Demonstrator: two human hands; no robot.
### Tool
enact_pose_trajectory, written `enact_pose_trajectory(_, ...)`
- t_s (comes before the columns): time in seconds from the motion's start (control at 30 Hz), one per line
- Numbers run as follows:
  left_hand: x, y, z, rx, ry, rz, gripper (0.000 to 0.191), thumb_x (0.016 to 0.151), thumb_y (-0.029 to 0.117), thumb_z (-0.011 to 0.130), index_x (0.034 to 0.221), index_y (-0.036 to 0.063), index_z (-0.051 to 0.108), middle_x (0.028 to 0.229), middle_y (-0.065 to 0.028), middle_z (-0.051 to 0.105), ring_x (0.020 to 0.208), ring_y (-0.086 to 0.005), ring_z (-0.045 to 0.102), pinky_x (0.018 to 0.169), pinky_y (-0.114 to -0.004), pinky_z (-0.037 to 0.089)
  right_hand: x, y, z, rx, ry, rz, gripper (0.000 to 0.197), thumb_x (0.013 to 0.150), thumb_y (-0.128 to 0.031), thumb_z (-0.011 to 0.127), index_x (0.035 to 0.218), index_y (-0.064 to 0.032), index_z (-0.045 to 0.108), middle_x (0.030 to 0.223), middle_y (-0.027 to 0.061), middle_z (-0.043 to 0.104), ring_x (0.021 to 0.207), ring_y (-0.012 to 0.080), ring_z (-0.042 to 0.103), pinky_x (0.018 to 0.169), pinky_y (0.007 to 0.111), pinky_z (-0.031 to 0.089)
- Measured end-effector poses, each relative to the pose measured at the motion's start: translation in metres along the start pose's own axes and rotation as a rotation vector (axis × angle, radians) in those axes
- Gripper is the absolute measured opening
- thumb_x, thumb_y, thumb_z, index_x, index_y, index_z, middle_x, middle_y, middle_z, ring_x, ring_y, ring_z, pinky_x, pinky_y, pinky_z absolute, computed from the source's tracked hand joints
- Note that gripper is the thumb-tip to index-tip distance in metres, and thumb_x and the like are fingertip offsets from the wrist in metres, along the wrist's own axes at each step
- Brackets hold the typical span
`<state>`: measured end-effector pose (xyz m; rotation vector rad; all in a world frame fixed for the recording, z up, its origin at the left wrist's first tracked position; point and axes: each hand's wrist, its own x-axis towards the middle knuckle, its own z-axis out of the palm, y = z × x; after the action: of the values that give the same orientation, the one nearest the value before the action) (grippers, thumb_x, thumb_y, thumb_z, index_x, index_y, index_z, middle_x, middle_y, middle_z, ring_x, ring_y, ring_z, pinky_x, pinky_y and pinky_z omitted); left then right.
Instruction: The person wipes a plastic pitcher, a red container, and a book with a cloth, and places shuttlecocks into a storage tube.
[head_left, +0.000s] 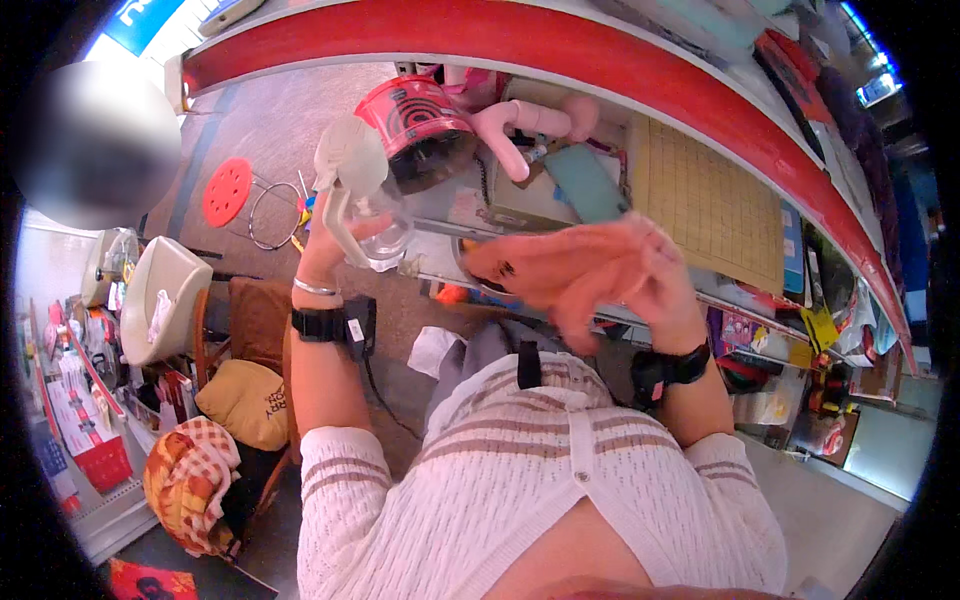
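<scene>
My left hand (324, 244) is closed around a clear jug or bottle (386, 229) with a whitish lid and handle, raised at the left of the shelf. My right hand (664, 281) grips a salmon-pink cloth (570, 259), which hangs loosely towards the middle, slightly blurred. Beneath the cloth, part of a round container shows, its contents hidden. Beyond the jug, a red patterned bucket (416, 120) with dark contents stands on the shelf. A pink pipe-like object (525, 124) and a teal phone-like flat object (585, 180) lie beyond the cloth.
A red-edged shelf (525, 30) arches across the far side. A gridded tan board (705, 199) lies at right. On the left are a red stool (228, 192), a chair with a brown back (259, 319), a tan cushion (244, 405) and shelves of goods.
</scene>
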<state>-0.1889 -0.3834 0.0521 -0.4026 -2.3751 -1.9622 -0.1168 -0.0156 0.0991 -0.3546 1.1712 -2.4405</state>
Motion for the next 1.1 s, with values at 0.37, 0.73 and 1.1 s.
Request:
enact_pose_trajectory(0.37, -0.043, -0.018, 0.007, -0.127, 0.097, -0.106, 0.061, 0.060, 0.012, 0.081, 0.113, 0.0019, 0.054, 0.104, -0.0041, 0.057, 0.095, -0.0163, 0.052, 0.085, -0.032, 0.041, -0.042, -0.004, 0.015, -0.184, 0.223, -0.018, 0.040, 0.084, -0.019, 0.061, 0.118, -0.0037, 0.049, 0.114, 0.0108, 0.055, 0.099, 0.0201, 0.055, 0.082, 0.029, 0.046)
enact_pose_trajectory(0.73, -0.051, -0.007, 0.002, 0.004, 0.095, -0.098, 0.061, 0.060, 0.011, 0.080, 0.113, 0.0015, 0.053, 0.105, -0.0062, 0.059, 0.095, -0.0177, 0.055, 0.084, -0.032, 0.043, -0.005, 0.025, 0.019, -0.656, 0.113, 0.125, 0.020, 0.085, -0.007, 0.055, 0.105, -0.0064, 0.054, 0.097, -0.0021, 0.056, 0.086, 0.0107, 0.051, 0.074, 0.021, 0.041)
enact_pose_trajectory(1.1, -0.071, 0.071, 0.093, 0.253, 0.029, 0.060, 0.062, 0.061, 0.016, 0.076, 0.115, 0.0016, 0.049, 0.104, -0.0128, 0.061, 0.097, -0.0209, 0.059, 0.084, -0.034, 0.045, 0.044, 0.022, 0.077, -0.733, -0.024, -0.386, 0.023, 0.084, -0.013, 0.058, 0.104, -0.0006, 0.059, 0.097, 0.0059, 0.059, 0.088, 0.0168, 0.056, 0.079, 0.025, 0.045)
